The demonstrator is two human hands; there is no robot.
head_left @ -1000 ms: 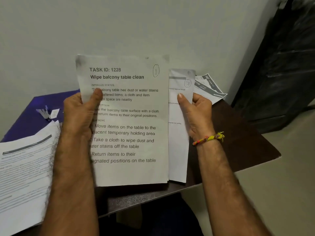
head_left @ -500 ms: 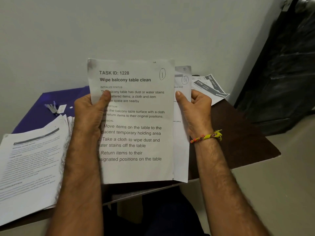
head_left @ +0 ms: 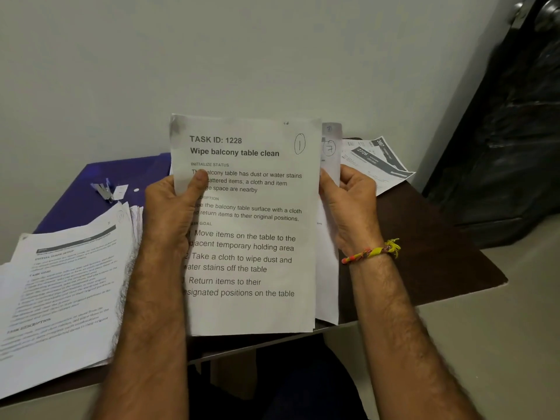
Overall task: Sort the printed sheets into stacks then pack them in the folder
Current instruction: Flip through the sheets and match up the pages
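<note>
**Printed sheets held up over the tabletop, one in front, more behind**

Printed sheets fill both hands above the middle of the dark brown tabletop point(head_left: 439, 247). The front sheet point(head_left: 251, 237) is upright and faces the camera; it reads "TASK ID: 1228, Wipe balcony table clean" and carries a handwritten, circled 1 in its top right corner. The left hand point(head_left: 169, 213) grips its left edge, thumb pressed across the print and fingers hidden behind the paper. Just behind it, and offset to the right, a second sheet point(head_left: 331, 147) shows as a narrow strip with a circled 7 near its top. The right hand point(head_left: 348, 207) pinches this rear paper at the right edge, fingers curled round it; a yellow and orange thread bracelet point(head_left: 371, 253) circles that wrist.

At the left edge of the tabletop lies a thick, loosely fanned stack of printed pages point(head_left: 63, 292), overhanging the near edge. Behind it, at the far left corner, a purple folder point(head_left: 91, 207) lies flat with a small metal clip point(head_left: 104, 190) on it. At the far right corner, against the wall, a few sheets with dark header bands point(head_left: 378, 162) are spread flat.
</note>
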